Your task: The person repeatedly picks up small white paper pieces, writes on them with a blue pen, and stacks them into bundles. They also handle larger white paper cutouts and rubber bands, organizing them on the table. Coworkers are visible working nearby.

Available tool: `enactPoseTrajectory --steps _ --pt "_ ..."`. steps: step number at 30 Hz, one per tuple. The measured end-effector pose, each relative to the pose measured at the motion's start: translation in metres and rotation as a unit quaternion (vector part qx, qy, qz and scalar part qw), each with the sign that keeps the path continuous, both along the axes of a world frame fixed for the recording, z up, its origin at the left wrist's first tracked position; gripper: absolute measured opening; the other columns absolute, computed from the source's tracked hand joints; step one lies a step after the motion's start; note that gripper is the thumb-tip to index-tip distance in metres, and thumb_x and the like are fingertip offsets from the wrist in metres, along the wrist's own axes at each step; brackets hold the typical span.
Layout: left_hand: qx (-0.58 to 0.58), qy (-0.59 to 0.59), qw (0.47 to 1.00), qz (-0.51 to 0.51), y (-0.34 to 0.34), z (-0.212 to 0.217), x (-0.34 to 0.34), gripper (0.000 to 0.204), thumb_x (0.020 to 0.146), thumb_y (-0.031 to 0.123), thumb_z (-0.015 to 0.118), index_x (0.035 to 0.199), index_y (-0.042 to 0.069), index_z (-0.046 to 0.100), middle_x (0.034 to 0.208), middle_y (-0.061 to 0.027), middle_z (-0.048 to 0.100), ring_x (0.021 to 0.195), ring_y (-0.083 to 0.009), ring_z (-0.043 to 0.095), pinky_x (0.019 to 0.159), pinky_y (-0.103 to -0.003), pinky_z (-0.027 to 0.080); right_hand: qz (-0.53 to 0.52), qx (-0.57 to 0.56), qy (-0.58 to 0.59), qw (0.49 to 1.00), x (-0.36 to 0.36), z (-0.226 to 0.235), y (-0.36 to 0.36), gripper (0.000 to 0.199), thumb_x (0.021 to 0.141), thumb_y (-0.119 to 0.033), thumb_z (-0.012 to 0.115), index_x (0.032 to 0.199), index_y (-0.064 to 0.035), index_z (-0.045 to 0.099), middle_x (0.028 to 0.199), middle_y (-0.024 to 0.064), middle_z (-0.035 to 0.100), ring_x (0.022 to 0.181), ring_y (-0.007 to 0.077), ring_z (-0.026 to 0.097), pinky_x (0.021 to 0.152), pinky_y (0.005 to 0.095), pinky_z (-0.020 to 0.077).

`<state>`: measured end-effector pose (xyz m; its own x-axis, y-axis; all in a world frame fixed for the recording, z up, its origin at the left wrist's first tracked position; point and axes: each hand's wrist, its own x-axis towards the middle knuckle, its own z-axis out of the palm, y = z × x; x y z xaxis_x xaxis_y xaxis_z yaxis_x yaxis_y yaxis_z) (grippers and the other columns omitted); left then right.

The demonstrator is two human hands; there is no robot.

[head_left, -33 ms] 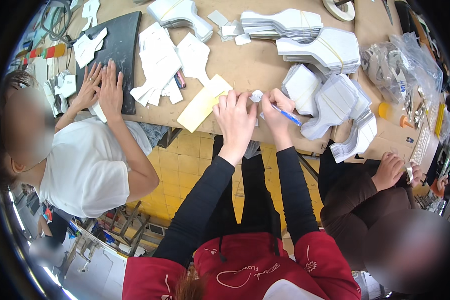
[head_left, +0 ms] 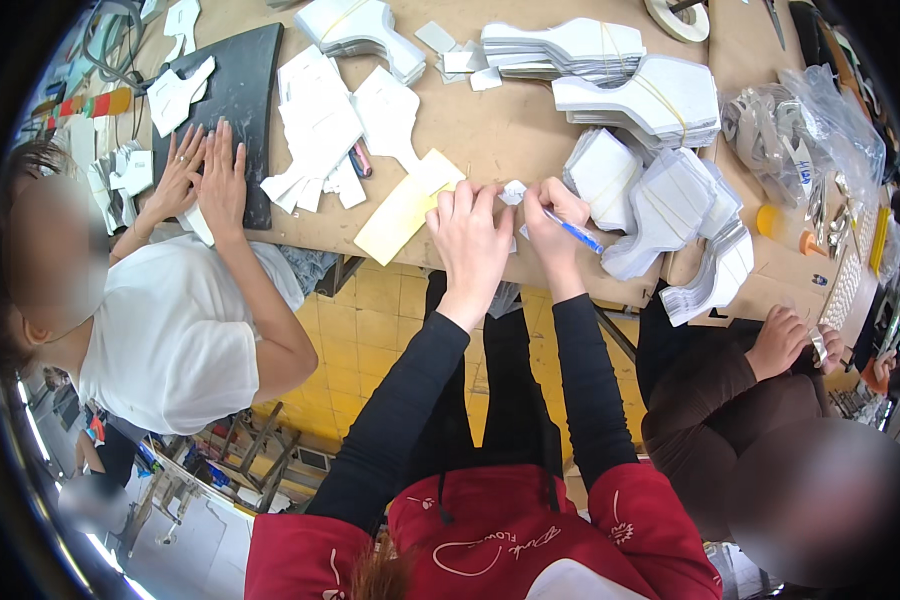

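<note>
With bent fingers, my left hand steadies a small white piece at the table's near edge; its fingertips are partly hidden behind the hand. My right hand is closed round a blue-and-white pen, whose back end slants toward the lower right. The pen's tip is hidden by the fingers, close to the small piece. Just left of my left hand lies a yellow sheet of paper. Rubber-banded stacks of white shaped pieces stand right beside my right hand.
More banded stacks and loose white cut-outs cover the brown table. At left, a person's hands rest on a black board. Another person's hands hold a small piece at right, near a plastic bag.
The small piece held by the person at right has turned slightly. My own hands stay where they were.
</note>
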<state>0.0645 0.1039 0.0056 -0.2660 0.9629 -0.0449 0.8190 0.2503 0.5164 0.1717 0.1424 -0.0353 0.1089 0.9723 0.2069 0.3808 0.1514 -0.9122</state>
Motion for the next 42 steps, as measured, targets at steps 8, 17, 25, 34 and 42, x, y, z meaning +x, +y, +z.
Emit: enactPoseTrajectory --steps 8,17,25,34,42 --pt "0.012 0.008 0.999 -0.035 0.003 0.003 -0.006 0.025 0.081 0.019 0.076 0.103 0.010 0.072 0.100 -0.0031 0.058 0.098 -0.0234 0.052 0.085 -0.039 0.036 0.004 0.090 -0.050 0.995 0.007 0.002 -0.008 0.039 0.082 0.009 0.068 0.063 -0.0044 0.036 0.054 0.0079 0.039 0.043 0.0161 0.036 0.044 0.0311 0.0298" --pt "-0.011 -0.089 0.993 -0.074 0.000 0.015 -0.029 0.026 0.079 0.021 0.078 0.103 0.015 0.073 0.100 -0.0011 0.060 0.098 -0.0226 0.052 0.086 -0.038 0.036 -0.069 0.057 0.046 0.995 0.029 0.003 -0.039 0.040 0.084 0.012 0.068 0.066 -0.0056 0.036 0.053 0.0063 0.044 0.043 0.0139 0.038 0.042 0.0286 0.0302" --pt "-0.031 -0.035 0.998 -0.052 -0.003 0.018 -0.044 0.028 0.077 0.019 0.078 0.104 0.013 0.072 0.100 -0.0023 0.060 0.098 -0.0242 0.053 0.086 -0.038 0.038 0.050 -0.009 -0.004 0.999 0.012 0.008 -0.003 0.041 0.084 0.000 0.075 0.062 -0.0041 0.041 0.053 0.0030 0.045 0.048 0.0085 0.037 0.046 0.0270 0.0303" --pt "-0.019 -0.023 1.000 -0.007 0.010 0.003 -0.006 0.030 0.074 0.018 0.078 0.102 0.014 0.071 0.105 -0.0043 0.059 0.103 -0.0262 0.052 0.087 -0.039 0.037 0.073 -0.030 0.032 0.996 -0.003 -0.002 0.016 0.039 0.083 -0.001 0.072 0.060 -0.0041 0.041 0.048 0.0041 0.043 0.042 0.0095 0.038 0.043 0.0293 0.0320" --pt "-0.026 -0.029 0.999 0.011 0.010 0.001 -0.004 0.027 0.074 0.016 0.077 0.100 0.013 0.072 0.102 -0.0033 0.060 0.102 -0.0262 0.052 0.088 -0.039 0.036 0.089 -0.023 -0.001 0.996 -0.003 -0.004 0.017 0.037 0.082 0.001 0.072 0.060 -0.0031 0.041 0.049 0.0052 0.042 0.043 0.0109 0.038 0.043 0.0298 0.0320"
